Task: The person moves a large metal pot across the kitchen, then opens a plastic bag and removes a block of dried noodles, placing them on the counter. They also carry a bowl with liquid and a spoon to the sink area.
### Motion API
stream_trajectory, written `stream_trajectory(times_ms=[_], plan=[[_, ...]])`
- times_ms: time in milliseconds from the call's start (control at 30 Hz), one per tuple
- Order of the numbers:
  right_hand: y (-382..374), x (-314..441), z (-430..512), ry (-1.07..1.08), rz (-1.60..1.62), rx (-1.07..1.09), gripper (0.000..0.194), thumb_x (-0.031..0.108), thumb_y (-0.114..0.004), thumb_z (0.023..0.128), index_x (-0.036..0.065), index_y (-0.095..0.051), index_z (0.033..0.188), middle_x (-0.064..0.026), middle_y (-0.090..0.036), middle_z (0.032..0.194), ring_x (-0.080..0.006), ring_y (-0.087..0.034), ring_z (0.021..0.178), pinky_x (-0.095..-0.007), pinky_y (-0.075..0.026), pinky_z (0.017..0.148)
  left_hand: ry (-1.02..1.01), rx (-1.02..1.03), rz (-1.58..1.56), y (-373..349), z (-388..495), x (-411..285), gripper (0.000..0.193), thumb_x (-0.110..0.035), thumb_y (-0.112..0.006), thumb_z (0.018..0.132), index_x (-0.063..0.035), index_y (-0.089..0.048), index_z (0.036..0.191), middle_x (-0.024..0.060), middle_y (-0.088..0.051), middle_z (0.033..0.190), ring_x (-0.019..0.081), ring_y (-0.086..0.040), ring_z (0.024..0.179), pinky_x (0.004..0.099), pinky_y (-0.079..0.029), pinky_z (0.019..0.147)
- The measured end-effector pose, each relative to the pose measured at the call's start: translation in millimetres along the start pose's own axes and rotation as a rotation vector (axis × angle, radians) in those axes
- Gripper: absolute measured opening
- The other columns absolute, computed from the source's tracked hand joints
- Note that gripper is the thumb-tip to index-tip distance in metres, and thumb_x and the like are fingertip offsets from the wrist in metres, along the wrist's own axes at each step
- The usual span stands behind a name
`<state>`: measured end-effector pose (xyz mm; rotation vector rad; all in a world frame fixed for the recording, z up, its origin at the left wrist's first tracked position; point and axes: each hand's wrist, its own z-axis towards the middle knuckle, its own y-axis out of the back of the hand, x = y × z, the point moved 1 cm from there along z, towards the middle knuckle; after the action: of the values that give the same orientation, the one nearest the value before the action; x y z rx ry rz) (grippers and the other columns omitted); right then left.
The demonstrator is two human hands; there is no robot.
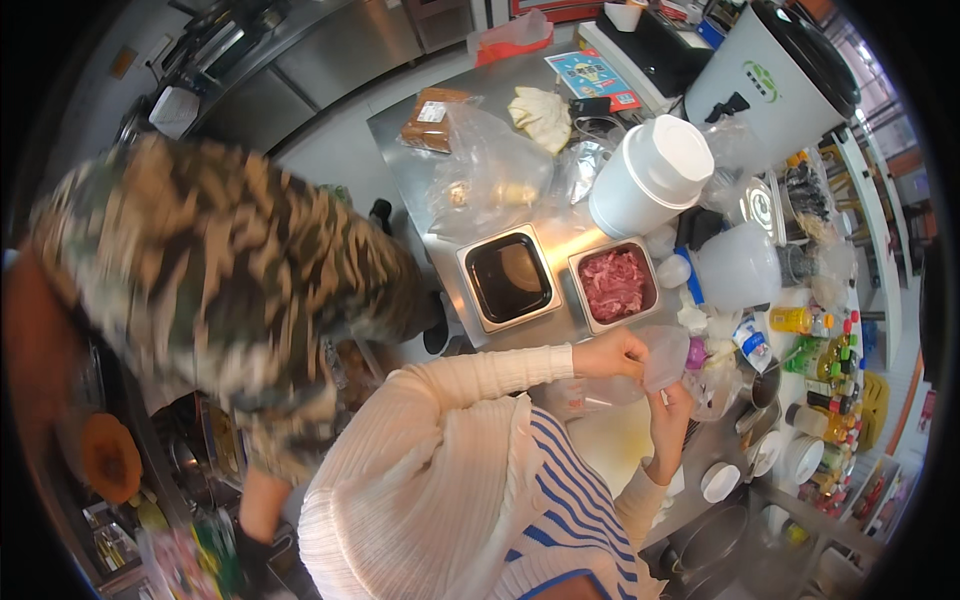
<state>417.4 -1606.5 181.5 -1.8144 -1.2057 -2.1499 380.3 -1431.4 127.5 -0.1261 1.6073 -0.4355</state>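
My left hand and my right hand come close together over the near part of a steel worktable. Both pinch a translucent plastic bag, its film spread between the fingertips. Clear plastic with red print hangs below my left hand; whether it is the same bag I cannot tell. Under my hands lies a pale cutting board with a yellowish stain. Beyond my left hand stand a steel pan of sliced raw meat and a steel pan of dark liquid.
A co-worker in a camouflage top is close on the left. Beyond the pans are a white plastic container and clear plastic bags. Several sauce bottles line the right side, near a round white lid.
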Motion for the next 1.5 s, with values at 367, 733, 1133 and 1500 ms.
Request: stream_trajectory(times_ms=[367, 733, 1133, 1500], plan=[[17.3, -60.1, -17.6, -0.103, -0.348, -0.344, 0.017, 0.007, -0.061, 0.079, -0.002, -0.064, 0.093, -0.0163, -0.064, 0.091, -0.0238, -0.064, 0.08, -0.0338, -0.048, 0.068, -0.069, -0.014, -0.276, -18.9, 7.7, -5.4, 0.012, -0.018, -0.05, 0.098, -0.0077, -0.051, 0.091, 0.0009, -0.063, 0.08, 0.0071, -0.055, 0.07, 0.0238, -0.044, 0.064], [46.0, -108.4, -57.1, -0.322, 1.616, -0.411, 0.02, 0.016, -0.042, 0.097, 0.005, -0.058, 0.101, -0.0077, -0.064, 0.106, -0.0197, -0.059, 0.102, -0.035, -0.049, 0.085, 0.204, 0.111, -0.742, 26.8, -36.8, -28.3, 0.014, -0.02, -0.056, 0.095, -0.014, -0.046, 0.09, -0.0078, -0.033, 0.062, 0.0033, -0.028, 0.05, 0.0204, -0.023, 0.047], [-5.8, -18.7, -36.3, -0.308, 1.315, -0.625, 0.01, 0.017, -0.049, 0.096, 0.011, -0.055, 0.09, 0.0017, -0.056, 0.08, -0.0102, -0.051, 0.071, -0.0272, -0.046, 0.07, -0.062, -0.424, 0.403, 66.0, -83.6, -0.8, 0.037, -0.001, -0.068, 0.077, -0.0097, -0.035, 0.063, -0.0075, -0.03, 0.062, 0.003, -0.028, 0.06, 0.0206, -0.027, 0.052], [-84.8, 21.2, -3.5, -0.174, 0.689, 0.025, 0.016, 0.014, -0.053, 0.094, 0.008, -0.051, 0.079, 0.007, -0.042, 0.069, -0.0019, -0.037, 0.064, -0.0183, -0.031, 0.056, -0.043, -1.109, 1.272, 131.6, -168.4, -51.6, 0.025, -0.008, -0.07, 0.074, -0.0084, -0.055, 0.095, 0.009, -0.06, 0.09, 0.0281, -0.056, 0.08, 0.0372, -0.046, 0.068]])
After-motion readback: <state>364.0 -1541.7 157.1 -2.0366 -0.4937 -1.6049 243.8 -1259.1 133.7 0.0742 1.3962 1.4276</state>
